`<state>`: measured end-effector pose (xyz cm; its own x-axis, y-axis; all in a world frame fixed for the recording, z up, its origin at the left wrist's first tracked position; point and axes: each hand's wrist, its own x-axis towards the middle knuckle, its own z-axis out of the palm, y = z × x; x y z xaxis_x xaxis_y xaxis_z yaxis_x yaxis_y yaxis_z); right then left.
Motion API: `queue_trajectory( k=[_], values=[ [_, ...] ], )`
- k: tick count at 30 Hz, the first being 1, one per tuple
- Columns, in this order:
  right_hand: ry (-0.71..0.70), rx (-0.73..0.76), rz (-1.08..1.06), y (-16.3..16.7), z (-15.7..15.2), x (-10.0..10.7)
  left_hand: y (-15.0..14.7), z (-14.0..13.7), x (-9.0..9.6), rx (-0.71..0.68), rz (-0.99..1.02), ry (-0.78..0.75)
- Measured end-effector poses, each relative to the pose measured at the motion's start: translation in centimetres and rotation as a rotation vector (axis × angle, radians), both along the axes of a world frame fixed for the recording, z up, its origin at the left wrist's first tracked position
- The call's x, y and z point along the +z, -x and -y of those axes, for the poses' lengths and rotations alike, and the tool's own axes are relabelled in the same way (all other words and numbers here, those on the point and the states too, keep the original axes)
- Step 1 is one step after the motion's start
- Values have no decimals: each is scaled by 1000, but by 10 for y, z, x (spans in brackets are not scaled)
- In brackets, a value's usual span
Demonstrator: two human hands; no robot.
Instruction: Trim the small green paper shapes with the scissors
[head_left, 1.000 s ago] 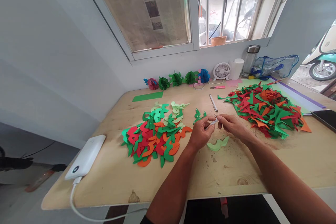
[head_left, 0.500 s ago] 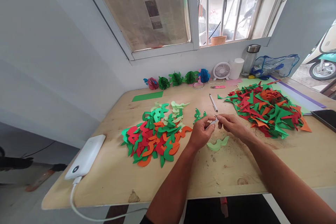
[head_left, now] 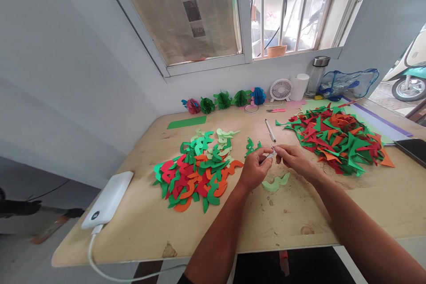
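Note:
My left hand (head_left: 255,167) is closed around a small, slim whitish thing (head_left: 271,154), mostly covered by the fingers; its kind does not show clearly. At the upper tip of that thing, my right hand (head_left: 293,159) has thumb and fingers pinched together. A pale green wavy paper cutout (head_left: 275,183) lies on the table just below both hands. Darker green paper cutouts (head_left: 250,146) sit behind the left hand, partly hidden by it. A white pen (head_left: 270,130) rests beyond the fingertips.
On the wooden table (head_left: 140,222), curved paper cutouts (head_left: 196,177) are heaped at left and paper scraps (head_left: 342,137) at right. Folded paper figures (head_left: 224,100), a small fan (head_left: 281,90) and a glass bottle (head_left: 317,77) line the wall. A white power bank (head_left: 108,199) lies front left.

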<state>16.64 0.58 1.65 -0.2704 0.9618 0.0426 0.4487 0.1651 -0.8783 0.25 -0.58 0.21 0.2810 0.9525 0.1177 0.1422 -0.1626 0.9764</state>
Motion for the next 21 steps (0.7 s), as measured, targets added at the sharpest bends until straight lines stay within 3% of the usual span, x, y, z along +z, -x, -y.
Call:
queue_trajectory(
  k=[21],
  values=[
    [12, 4, -2, 1, 1, 2, 0, 0, 2, -1, 12, -9]
  ],
)
